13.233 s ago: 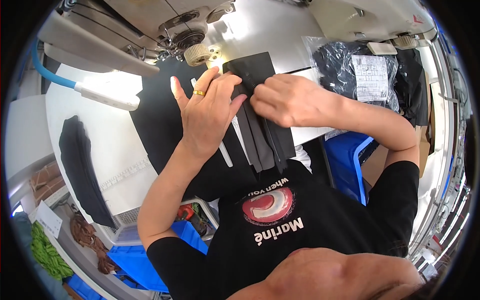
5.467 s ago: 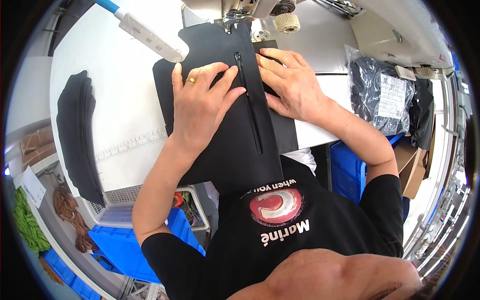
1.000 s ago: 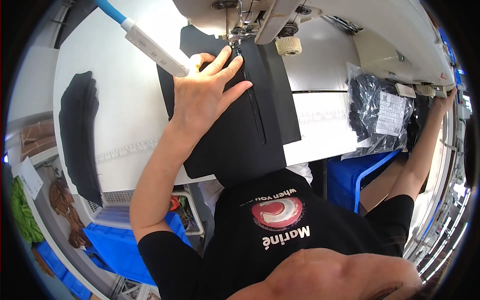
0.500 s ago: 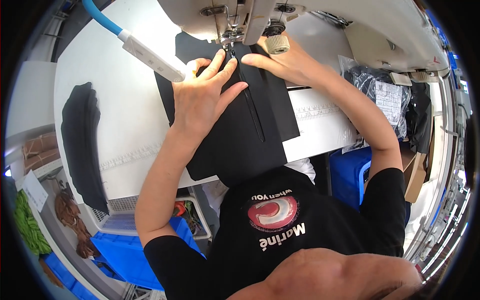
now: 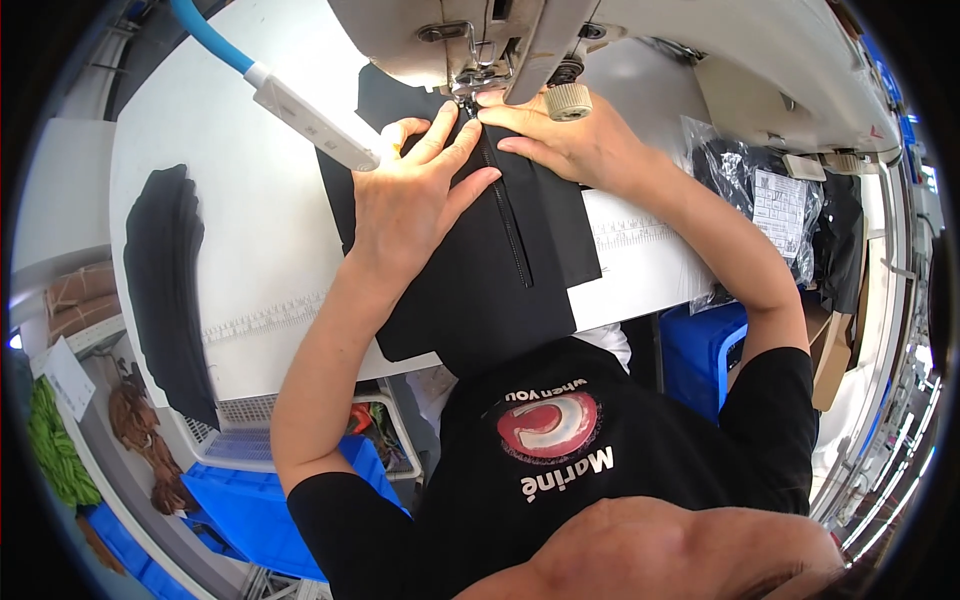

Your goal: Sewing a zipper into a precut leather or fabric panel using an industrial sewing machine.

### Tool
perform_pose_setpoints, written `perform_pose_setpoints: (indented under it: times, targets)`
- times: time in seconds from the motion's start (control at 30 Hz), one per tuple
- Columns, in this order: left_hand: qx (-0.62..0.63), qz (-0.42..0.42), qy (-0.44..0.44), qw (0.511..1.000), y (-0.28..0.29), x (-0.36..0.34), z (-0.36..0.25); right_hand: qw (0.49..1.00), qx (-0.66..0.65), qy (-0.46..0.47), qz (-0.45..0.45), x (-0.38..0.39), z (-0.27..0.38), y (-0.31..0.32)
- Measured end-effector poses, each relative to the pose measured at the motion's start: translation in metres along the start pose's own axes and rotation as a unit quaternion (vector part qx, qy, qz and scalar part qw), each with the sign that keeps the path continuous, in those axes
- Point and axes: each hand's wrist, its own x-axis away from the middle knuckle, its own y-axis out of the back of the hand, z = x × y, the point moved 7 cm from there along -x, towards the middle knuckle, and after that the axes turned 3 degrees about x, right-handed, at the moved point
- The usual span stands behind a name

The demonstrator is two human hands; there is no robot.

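Note:
A piece of black fabric (image 5: 470, 310) lies under the head of a sewing machine (image 5: 400, 40), its near end hanging over the table edge toward my lap. Down its middle runs a black zipper (image 5: 508, 225), whose far end reaches the presser foot (image 5: 478, 80). My left hand (image 5: 405, 200) rests flat on the fabric left of the zipper, fingers apart, with two fingertips close to the foot. On the other side my right hand (image 5: 585, 145) lies with fingers stretched out, fingertips on the fabric beside the zipper's far end. Neither hand grips anything visible.
A white lamp bar on a blue cable (image 5: 315, 125) hangs close by my left hand. Stacked black fabric pieces (image 5: 165, 290) lie at the table's left. Right of my forearm sits a plastic-wrapped package (image 5: 785, 205). Blue bins (image 5: 700, 350) stand below the table.
My right hand has moved left and nearer, its fingertips now at the zipper beside the foot. My left hand stays on the fabric in nearly the same spot.

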Motion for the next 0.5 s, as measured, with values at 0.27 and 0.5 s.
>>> perform_pose_setpoints:
  times: [0.27, 0.5]
  targets:
    - [-0.024, 0.013, 0.022, 0.999, -0.0027, 0.0081, -0.0011, 0.999, 0.020, -0.030, -0.004, -0.0007, 0.0058, 0.0013]
    - [0.011, 0.034, 0.044, 0.998, -0.0047, 0.0067, 0.0017, 0.999, 0.019, -0.036, -0.004, -0.0026, 0.0039, 0.0027]
